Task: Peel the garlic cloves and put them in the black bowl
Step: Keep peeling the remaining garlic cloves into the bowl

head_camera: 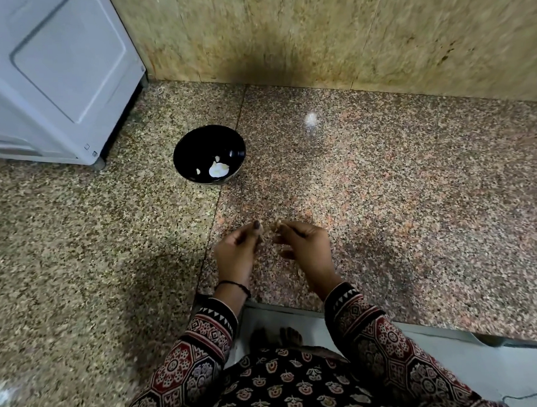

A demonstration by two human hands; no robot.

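Note:
The black bowl [208, 155] stands on the speckled stone counter, ahead and to the left of my hands. A few pale peeled garlic pieces [218, 169] lie at its bottom. My left hand [237, 250] and my right hand [305, 244] are close together over the counter, fingertips nearly touching. Between them I pinch a small garlic clove [269, 229] with papery skin; motion blur hides its exact shape. Bits of loose skin lie on the counter under my hands.
A white appliance [53, 80] stands at the back left, close to the bowl. A beige stone wall [316, 34] runs along the back. The counter's front edge [417, 326] is just below my wrists, with the floor and my feet beneath.

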